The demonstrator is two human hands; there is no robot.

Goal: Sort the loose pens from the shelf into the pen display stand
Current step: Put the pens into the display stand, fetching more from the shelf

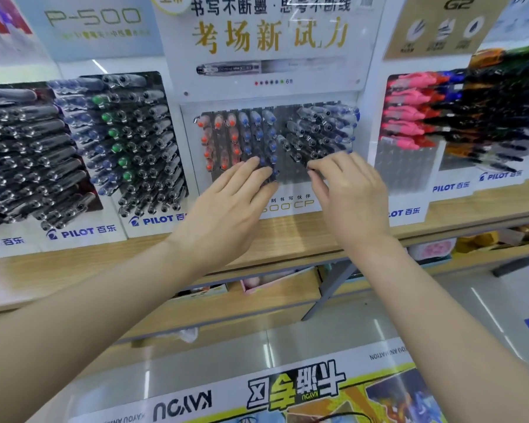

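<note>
The left hand [226, 206] covers the lower rows of blue pens [258, 134] in the pen display stand [290, 177]. The curled fingertips of the right hand [348, 196] hide whether they pinch a pen. Both hands mask part of the stand's label [287, 206]. The G2 rack [501, 117] at far right is blurred, and the leftmost rack [13, 154] is cropped.

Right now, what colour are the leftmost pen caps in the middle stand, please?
Orange-red caps, best in the head view.

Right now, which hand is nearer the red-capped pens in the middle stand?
Left. The left hand rests on blue pens right beside the red-capped pens; the right hand pinches a dark pen farther right.
</note>
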